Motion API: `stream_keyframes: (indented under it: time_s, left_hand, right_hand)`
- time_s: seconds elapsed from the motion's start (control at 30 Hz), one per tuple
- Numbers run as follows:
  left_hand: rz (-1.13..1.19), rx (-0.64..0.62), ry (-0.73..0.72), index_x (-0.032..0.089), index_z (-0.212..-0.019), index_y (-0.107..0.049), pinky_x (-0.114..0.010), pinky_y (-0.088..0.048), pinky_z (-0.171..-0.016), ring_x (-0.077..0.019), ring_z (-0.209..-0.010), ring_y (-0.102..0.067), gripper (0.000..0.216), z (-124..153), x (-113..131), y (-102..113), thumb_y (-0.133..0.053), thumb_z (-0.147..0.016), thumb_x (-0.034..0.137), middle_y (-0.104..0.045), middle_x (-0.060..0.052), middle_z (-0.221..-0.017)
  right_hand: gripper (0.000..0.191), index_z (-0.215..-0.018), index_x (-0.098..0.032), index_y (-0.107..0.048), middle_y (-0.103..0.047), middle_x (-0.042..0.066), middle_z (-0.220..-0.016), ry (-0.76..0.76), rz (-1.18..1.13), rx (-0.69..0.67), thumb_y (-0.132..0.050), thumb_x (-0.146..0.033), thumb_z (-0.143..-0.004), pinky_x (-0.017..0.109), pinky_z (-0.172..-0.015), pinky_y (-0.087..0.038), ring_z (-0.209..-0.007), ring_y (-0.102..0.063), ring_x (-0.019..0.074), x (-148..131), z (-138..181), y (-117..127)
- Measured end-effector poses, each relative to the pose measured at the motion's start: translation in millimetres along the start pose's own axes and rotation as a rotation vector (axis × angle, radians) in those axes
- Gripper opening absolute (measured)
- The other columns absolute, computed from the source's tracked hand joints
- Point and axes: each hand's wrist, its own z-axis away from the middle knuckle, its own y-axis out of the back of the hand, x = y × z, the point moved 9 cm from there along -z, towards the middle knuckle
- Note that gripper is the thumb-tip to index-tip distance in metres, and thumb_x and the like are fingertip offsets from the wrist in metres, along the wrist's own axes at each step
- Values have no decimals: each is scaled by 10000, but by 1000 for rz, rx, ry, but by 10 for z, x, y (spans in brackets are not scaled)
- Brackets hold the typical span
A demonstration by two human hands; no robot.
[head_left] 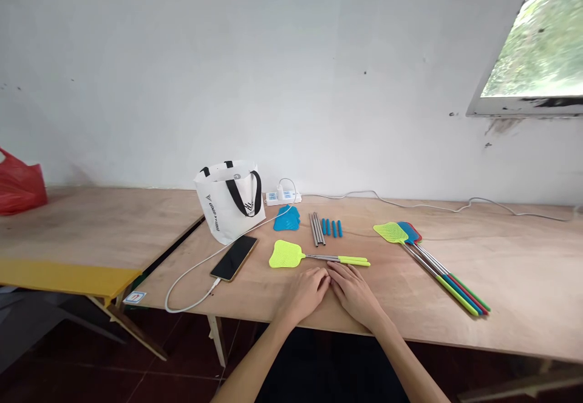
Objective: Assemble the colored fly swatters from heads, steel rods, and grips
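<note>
My left hand (310, 289) and my right hand (350, 287) rest palm down at the front of the table, fingertips meeting, with nothing held. The fingers are relaxed and slightly bent. Just beyond them lie yellow-green fly swatters (286, 254), one on another, their two handles (355, 261) pointing right near my right fingertips. Farther back are loose blue swatter heads (286, 219) in a stack, several metal rods (317, 229) and several short blue handle grips (334, 228). To the right, several complete swatters (449, 275) with green, blue and red handles lie diagonally together.
A white tote bag (232, 203) stands at the back left. In front of it a phone (234, 258) is joined by a white cable (191, 264) to a power strip (283, 197). At far left, a red plastic bag (20, 184) sits on another table (113, 221).
</note>
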Motion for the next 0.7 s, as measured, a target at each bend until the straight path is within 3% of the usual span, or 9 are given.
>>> stream_keyframes:
  time_s: [0.5, 0.7]
  left_hand:
    - [17, -15, 11, 220, -877, -604, -296, -478, -759, -196, -894, -653, 215, -2, 33, 23, -454, -1027, 255, -692, -28, -937]
    - [-64, 103, -3, 217, -918, -597, -355, -469, -908, -216, -1014, -592, 172, 3, 19, 97, -456, -1013, 198, -641, -44, -1022]
  right_hand:
    - [361, -1268, -253, -627, -656, 73, -1334, -3, -16, -5, -415, -151, -994, 460, -1080, -467, -1241, -602, 232, -19, -18, 42]
    - [375, -1292, -258, -605, -647, 66, -1340, 1, -33, -25, -396, -150, -1000, 444, -1084, -459, -1258, -586, 228, -34, -24, 50]
